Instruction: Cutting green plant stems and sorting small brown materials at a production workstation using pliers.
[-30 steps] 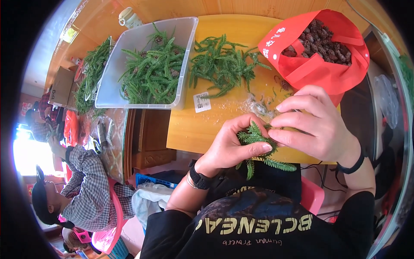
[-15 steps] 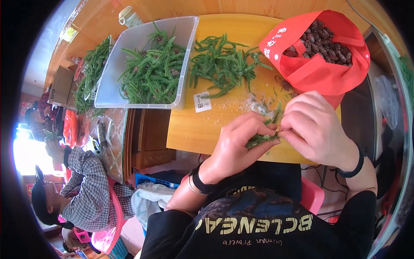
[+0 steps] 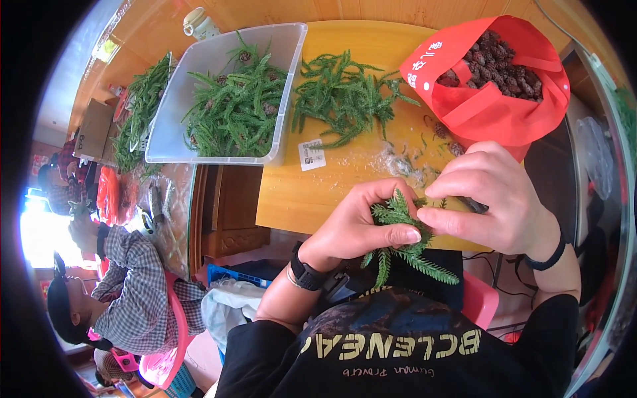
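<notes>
In my left hand (image 3: pixel 361 222) is a bunch of green artificial pine sprigs (image 3: pixel 398 212), its fingers and thumb closed round it, with sprig tips pointing down toward my shirt. My right hand (image 3: pixel 494 199) is bent over the bunch's upper right side, thumb and forefinger close together at the stems. Whatever these fingertips pinch is too small to make out. A dark brown piece (image 3: pixel 475 204) shows beneath the right palm; whether that hand holds it I cannot tell. Loose pine cones (image 3: pixel 456 148) lie on the yellow table (image 3: pixel 298 205) just beyond my right hand.
More sprigs (image 3: pixel 348 96) lie at the table's back, beside a clear plastic bin (image 3: pixel 166 142) of sprigs with cones. A red bag (image 3: pixel 491 123) full of pine cones stands back right. White crumbs and a label (image 3: pixel 312 154) lie between. Another person (image 3: pixel 142 285) sits at left.
The sprig bunch has turned in my left hand, so its tips now spread downward and more of it shows. My right fingers have shifted slightly, and the dark piece has come into sight beneath them.
</notes>
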A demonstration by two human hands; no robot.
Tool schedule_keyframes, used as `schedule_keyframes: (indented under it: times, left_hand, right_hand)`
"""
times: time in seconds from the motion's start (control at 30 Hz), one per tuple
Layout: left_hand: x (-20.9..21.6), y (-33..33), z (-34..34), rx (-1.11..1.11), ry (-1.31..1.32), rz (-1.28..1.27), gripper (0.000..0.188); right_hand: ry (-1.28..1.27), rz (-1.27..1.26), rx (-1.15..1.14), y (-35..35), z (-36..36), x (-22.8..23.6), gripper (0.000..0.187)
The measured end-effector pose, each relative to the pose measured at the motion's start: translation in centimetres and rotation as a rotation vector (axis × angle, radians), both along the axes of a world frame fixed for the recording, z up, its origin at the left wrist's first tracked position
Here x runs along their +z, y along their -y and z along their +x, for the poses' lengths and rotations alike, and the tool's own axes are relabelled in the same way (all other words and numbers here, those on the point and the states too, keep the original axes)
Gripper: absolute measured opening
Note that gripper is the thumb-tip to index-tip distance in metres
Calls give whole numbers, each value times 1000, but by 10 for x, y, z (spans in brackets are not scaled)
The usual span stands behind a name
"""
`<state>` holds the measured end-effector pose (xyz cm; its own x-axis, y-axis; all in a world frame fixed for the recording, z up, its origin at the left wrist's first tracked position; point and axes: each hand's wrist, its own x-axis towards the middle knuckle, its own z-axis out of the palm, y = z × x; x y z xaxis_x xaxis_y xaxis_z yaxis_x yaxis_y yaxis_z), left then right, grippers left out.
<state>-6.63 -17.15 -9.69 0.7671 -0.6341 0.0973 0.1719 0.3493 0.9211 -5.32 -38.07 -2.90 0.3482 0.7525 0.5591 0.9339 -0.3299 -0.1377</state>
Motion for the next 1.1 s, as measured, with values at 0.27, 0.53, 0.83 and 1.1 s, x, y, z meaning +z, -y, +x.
schedule_keyframes:
  times: [0.27, 0.53, 0.83, 1.1]
  left_hand:
    - [8, 11, -6, 184, 100, 138, 23]
    - [6, 7, -7, 273, 346, 326, 20]
    - [7, 2, -3, -12, -12, 58, 17]
    - [7, 20, -12, 513, 940, 541, 22]
  right_hand:
    - [-17, -92, -93, -1, -3, 1, 14]
    - [-455, -102, -195, 0, -9, 2, 24]
    - [12, -60, -6, 3, -4, -3, 17]
    - [-463, -183, -295, 5, -10, 3, 17]
